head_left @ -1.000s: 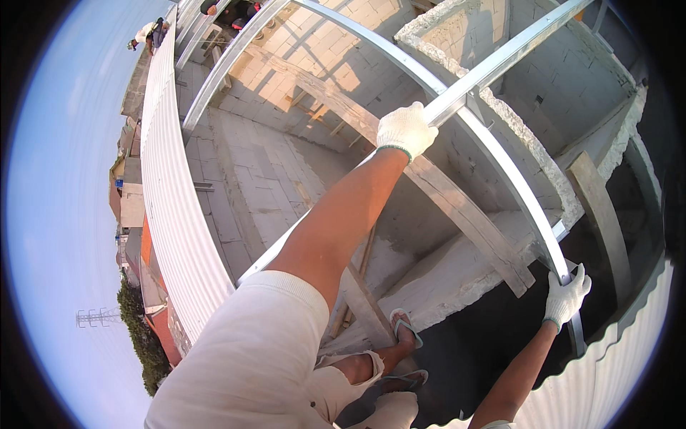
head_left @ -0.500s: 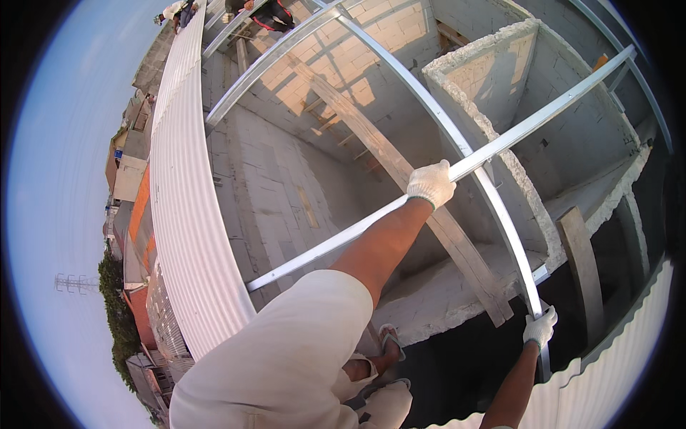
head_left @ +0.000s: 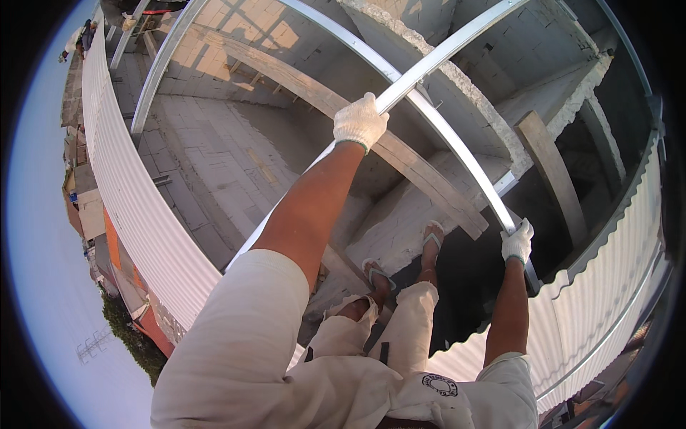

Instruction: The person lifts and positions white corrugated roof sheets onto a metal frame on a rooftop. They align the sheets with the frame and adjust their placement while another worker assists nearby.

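My left hand (head_left: 361,121), in a white knitted glove, is closed round a long steel rail (head_left: 450,44) that runs diagonally to the upper right. The rail crosses a second steel beam (head_left: 466,163) beyond that hand. My right hand (head_left: 517,242), gloved too, grips this second beam low on the right, above a dark opening. My sandalled feet (head_left: 431,242) are below, between the hands, by a concrete ledge (head_left: 404,211). A wooden plank (head_left: 421,173) passes under the steel beneath my left hand.
Corrugated white sheeting lines the left edge (head_left: 146,214) and lower right (head_left: 607,264). Below are block walls, a rough-topped partition (head_left: 486,107) and a short board (head_left: 550,171) at the right. Co-workers (head_left: 84,41) are at the upper left. Rooftops and trees (head_left: 121,322) lie beyond the sheeting.
The view has swung, shifting the frame and both hands up and leftward in the picture. One foot has moved forward toward the ledge. Both hands keep their grips.
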Demonstrator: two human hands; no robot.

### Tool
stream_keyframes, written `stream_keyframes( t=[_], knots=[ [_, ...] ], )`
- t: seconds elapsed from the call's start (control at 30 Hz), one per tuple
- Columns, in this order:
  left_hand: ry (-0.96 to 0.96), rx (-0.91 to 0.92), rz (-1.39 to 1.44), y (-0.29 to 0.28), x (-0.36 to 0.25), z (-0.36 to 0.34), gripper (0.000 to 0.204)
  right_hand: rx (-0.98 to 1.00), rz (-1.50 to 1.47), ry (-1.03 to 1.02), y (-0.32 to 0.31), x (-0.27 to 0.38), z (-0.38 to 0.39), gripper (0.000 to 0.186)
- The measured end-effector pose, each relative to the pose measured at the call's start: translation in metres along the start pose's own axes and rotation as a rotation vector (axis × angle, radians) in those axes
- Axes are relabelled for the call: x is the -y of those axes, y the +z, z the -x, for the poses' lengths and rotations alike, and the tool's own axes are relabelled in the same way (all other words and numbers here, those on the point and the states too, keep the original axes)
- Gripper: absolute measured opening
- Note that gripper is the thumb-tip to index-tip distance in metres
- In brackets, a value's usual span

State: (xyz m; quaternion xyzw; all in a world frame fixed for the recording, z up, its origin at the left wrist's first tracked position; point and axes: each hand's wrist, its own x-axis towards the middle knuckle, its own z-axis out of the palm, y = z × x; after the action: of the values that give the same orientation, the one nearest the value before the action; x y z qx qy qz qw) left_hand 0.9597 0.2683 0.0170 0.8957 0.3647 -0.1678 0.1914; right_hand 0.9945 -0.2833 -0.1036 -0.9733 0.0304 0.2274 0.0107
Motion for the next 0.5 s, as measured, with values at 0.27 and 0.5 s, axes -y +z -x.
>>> stream_keyframes(
  t=[0.27, 0.5],
  knots=[
    [0.102, -0.109, 0.071, 0.001, 0.010, -0.004, 0.035, 0.204, 0.023, -0.022, -0.002, -0.011, -0.001, 0.113],
    [0.042, -0.061, 0.168, -0.004, 0.032, 0.011, 0.029, 0.174, 0.039, -0.190, -0.084, 0.072, 0.014, 0.116]
  ],
)
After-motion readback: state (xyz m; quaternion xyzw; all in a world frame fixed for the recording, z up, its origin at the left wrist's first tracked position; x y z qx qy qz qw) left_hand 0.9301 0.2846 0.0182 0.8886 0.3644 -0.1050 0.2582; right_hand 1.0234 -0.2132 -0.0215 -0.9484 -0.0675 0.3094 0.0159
